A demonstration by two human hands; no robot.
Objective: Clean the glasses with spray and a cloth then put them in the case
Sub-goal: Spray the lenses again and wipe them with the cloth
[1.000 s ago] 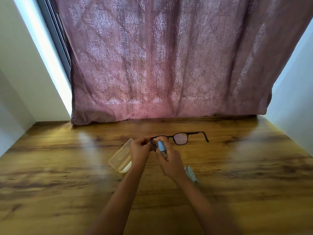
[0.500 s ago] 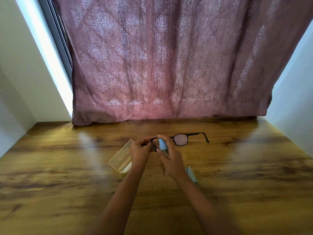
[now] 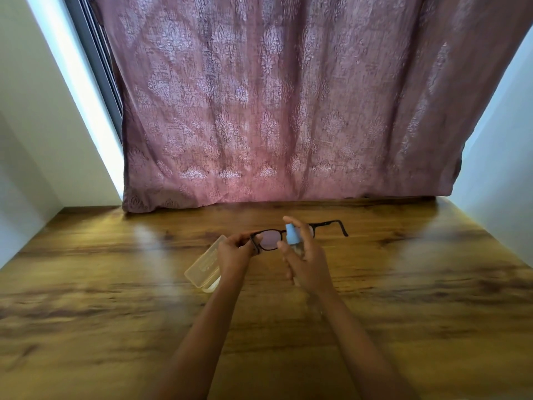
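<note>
Two hands hover over the wooden table: the left hand pinches the glasses at their left end; the right hand grips the spray bottle.

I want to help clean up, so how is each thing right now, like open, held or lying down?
black-framed glasses: arms unfolded, held above the wooden table.
small spray bottle with light blue top: upright, held.
left hand: pinches the glasses' frame.
right hand: grips the bottle, forefinger over its top.
clear yellowish plastic case: lying on the table; open or shut unclear.
pink patterned curtain: drawn.
</note>
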